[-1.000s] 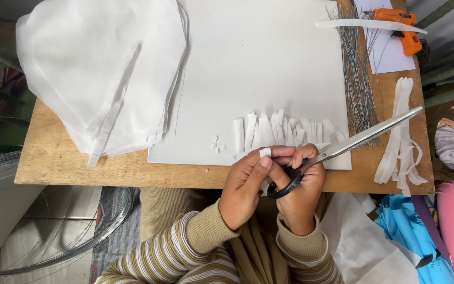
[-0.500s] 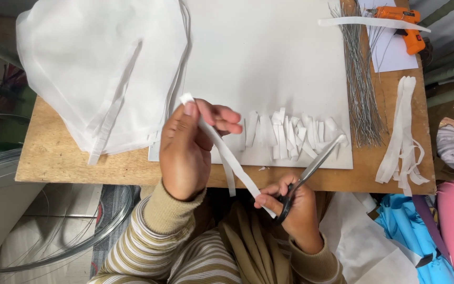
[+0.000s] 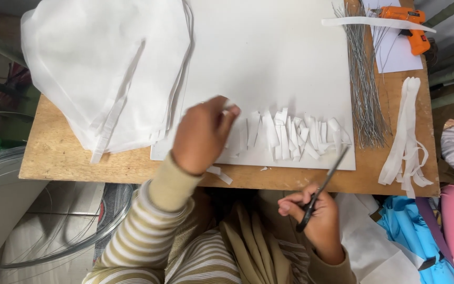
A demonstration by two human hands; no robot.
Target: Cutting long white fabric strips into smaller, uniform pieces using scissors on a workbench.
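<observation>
while our right hand [image 3: 313,218] hangs below the table edge, nearest to us, its fingers are curled through the black handles of the scissors [image 3: 322,188], holding them firmly. the blades are closed together and slant up and right, their tip reaching over the front edge of the white sheet [image 3: 269,47]. under that hand lie our lap, a pale paper, and blue cloth [image 3: 411,231] to the right.

a little farther, our left hand [image 3: 202,134] reaches over the table [image 3: 59,158] onto the near left part of the sheet. its fingers are bent together and pinch a short white strip [image 3: 230,108] at their tips, though blur hides the grip, so we cannot tell how tightly. just right of it lies the row of cut strips [image 3: 290,137], overlapping one another along the sheet's front edge. two small offcuts [image 3: 220,174] lie on bare wood just beside our left wrist.

to the right, a bundle of thin wires [image 3: 363,84] lies across the sheet's right edge, and long white ribbons [image 3: 405,137] rest near the table's right end, well apart from both hands.

farther left, a heap of white fabric [image 3: 101,68] overlaps the sheet's left edge. at the far right corner sits an orange glue gun [image 3: 408,23] on paper, with one long strip [image 3: 374,22] laid across it.
</observation>
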